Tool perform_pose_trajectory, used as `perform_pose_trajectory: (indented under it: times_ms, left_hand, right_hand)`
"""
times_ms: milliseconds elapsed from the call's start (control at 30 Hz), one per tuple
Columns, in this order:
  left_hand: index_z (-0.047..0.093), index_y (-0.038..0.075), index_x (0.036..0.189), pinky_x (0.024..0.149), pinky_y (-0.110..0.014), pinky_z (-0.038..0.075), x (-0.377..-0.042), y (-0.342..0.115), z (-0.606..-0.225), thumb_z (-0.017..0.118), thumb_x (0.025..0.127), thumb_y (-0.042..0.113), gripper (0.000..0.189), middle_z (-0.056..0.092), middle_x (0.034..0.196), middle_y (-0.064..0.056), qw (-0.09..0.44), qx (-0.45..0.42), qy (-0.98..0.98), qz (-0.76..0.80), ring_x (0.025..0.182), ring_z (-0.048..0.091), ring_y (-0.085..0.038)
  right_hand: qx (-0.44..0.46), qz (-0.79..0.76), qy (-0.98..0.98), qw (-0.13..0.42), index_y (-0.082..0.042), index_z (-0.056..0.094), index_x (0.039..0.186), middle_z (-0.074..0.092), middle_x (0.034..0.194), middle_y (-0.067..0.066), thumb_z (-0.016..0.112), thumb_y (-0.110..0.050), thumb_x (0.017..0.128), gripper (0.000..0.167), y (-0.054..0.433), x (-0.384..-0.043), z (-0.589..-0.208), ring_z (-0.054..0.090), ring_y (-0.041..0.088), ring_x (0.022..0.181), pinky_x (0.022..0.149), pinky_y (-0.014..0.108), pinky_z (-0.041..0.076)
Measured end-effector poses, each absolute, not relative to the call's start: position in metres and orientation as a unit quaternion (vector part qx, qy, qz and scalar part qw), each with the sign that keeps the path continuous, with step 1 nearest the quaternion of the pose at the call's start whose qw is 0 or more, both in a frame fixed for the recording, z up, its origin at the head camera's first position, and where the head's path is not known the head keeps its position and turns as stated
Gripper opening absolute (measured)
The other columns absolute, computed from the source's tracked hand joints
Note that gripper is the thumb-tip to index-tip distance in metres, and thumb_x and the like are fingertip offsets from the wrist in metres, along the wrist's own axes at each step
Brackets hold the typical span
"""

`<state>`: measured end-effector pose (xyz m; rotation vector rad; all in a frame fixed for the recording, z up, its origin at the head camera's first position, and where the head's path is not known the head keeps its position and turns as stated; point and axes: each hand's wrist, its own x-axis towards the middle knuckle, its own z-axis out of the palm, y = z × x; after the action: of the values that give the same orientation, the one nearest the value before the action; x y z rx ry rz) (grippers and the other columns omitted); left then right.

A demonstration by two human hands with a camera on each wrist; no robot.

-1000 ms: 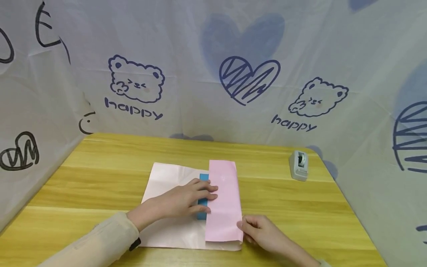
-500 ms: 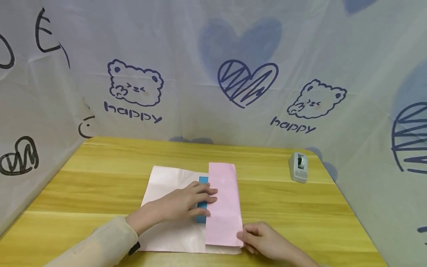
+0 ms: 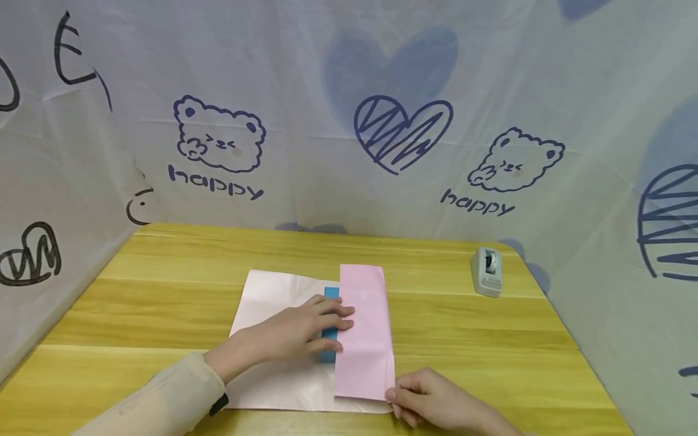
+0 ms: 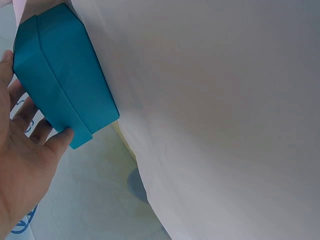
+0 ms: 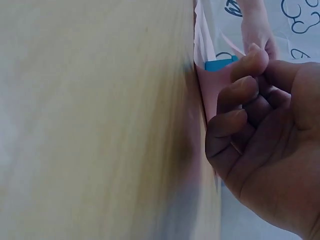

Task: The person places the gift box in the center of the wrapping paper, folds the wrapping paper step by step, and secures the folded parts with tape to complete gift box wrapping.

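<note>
A sheet of wrapping paper, pale on its inner face, lies on the table. Its pink outer flap is folded over the right part of a blue lidded box. My left hand rests across the box, fingers extended with their tips on the flap's edge; its thumb lies nearer the box's front end. In the left wrist view, the box's end and side show beside this hand. At the flap's near right corner, my right hand pinches the paper between thumb and curled index finger. The flap covers much of the box.
A grey tape dispenser stands at the back right of the wooden table. Printed white cloth hangs behind the table and along both sides.
My right hand has slid slightly toward the near edge along the paper's right fold. The left hand keeps its place on the box and flap. The head view has shifted a little.
</note>
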<state>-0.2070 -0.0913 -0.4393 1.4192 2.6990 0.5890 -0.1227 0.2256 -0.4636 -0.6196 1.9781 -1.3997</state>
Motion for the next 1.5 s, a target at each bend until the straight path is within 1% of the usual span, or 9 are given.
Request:
perform_pose_trajectory:
  times_ms: [167,333,433,533,633,733,833,1200,1500]
  left_hand:
    - [0.061,0.019,0.147,0.11,-0.04,0.049,-0.207,-0.091,-0.439,0.06,0.103,0.05,0.054,0.05,0.157,0.004,0.008,0.462,0.867,0.187,0.143,0.044,-0.021]
    - [0.062,0.019,0.146,0.11,-0.039,0.049,-0.207,-0.092,-0.439,0.061,0.102,0.049,0.053,0.051,0.157,0.004,0.006,0.462,0.868,0.184,0.144,0.043,-0.021]
    - [0.062,0.019,0.147,0.111,-0.039,0.048,-0.207,-0.092,-0.439,0.06,0.102,0.05,0.054,0.05,0.158,0.005,0.01,0.461,0.868,0.186,0.146,0.041,-0.021]
    - [0.061,0.019,0.148,0.113,-0.04,0.047,-0.207,-0.092,-0.439,0.057,0.103,0.051,0.055,0.049,0.159,0.005,0.018,0.458,0.869,0.188,0.147,0.04,-0.021]
    - [0.06,0.018,0.148,0.114,-0.041,0.046,-0.207,-0.093,-0.44,0.056,0.104,0.052,0.056,0.048,0.159,0.005,0.023,0.457,0.868,0.191,0.147,0.04,-0.021]
    - [0.059,0.019,0.149,0.116,-0.042,0.044,-0.206,-0.094,-0.44,0.056,0.104,0.051,0.055,0.047,0.16,0.005,0.026,0.456,0.869,0.192,0.148,0.038,-0.021]
    - [0.06,0.019,0.149,0.116,-0.043,0.044,-0.206,-0.094,-0.441,0.056,0.104,0.051,0.055,0.047,0.16,0.006,0.026,0.456,0.869,0.19,0.149,0.037,-0.021]
    - [0.061,0.021,0.147,0.116,-0.042,0.044,-0.207,-0.093,-0.44,0.059,0.103,0.05,0.053,0.047,0.16,0.009,0.034,0.449,0.871,0.197,0.148,0.038,-0.018]
    - [0.063,0.026,0.142,0.113,-0.04,0.045,-0.213,-0.09,-0.43,0.078,0.094,0.037,0.052,0.056,0.145,0.01,0.059,0.428,0.856,0.282,0.133,0.045,-0.013]
  right_hand:
    - [-0.256,-0.497,0.774,0.298,-0.002,0.07,0.081,0.058,0.063,-0.008,0.052,-0.03,0.111,0.045,0.23,-0.127,-0.454,0.048,0.002,0.056,0.055,0.016,0.042]
    - [-0.268,-0.437,0.849,0.131,-0.013,0.064,0.075,0.053,0.063,-0.01,0.054,-0.03,0.11,0.039,0.232,-0.141,-0.441,0.047,0.001,0.057,0.052,0.02,0.043]
    - [-0.255,-0.403,0.879,0.019,-0.015,0.069,0.092,0.062,0.082,-0.009,0.058,-0.028,0.108,0.023,0.228,-0.153,-0.437,0.057,0.006,0.072,0.063,0.025,0.052]
    - [-0.258,-0.357,0.897,-0.033,-0.016,0.07,0.129,0.069,0.123,-0.004,0.059,-0.031,0.107,0.029,0.222,-0.165,-0.437,0.066,0.018,0.112,0.093,0.042,0.058]
    - [-0.29,-0.297,0.909,-0.027,-0.015,0.053,0.154,0.049,0.159,-0.001,0.055,-0.036,0.109,0.05,0.214,-0.177,-0.438,0.045,0.026,0.147,0.118,0.055,0.039]
    - [-0.328,-0.252,0.91,-0.001,-0.014,0.04,0.161,0.03,0.17,-0.002,0.048,-0.037,0.111,0.056,0.206,-0.188,-0.441,0.024,0.027,0.158,0.124,0.056,0.026]
    - [-0.35,-0.235,0.907,0.017,-0.013,0.034,0.163,0.024,0.172,-0.003,0.044,-0.035,0.112,0.056,0.199,-0.195,-0.445,0.015,0.026,0.16,0.126,0.055,0.022]
    - [-0.355,-0.229,0.906,0.043,-0.018,0.028,0.166,0.017,0.173,-0.007,0.037,-0.039,0.114,0.057,0.197,-0.199,-0.449,0.009,0.022,0.161,0.126,0.055,0.021]
    - [-0.36,-0.235,0.902,0.044,-0.016,0.03,0.165,0.018,0.173,-0.008,0.039,-0.041,0.113,0.058,0.198,-0.199,-0.447,0.009,0.02,0.16,0.126,0.053,0.023]
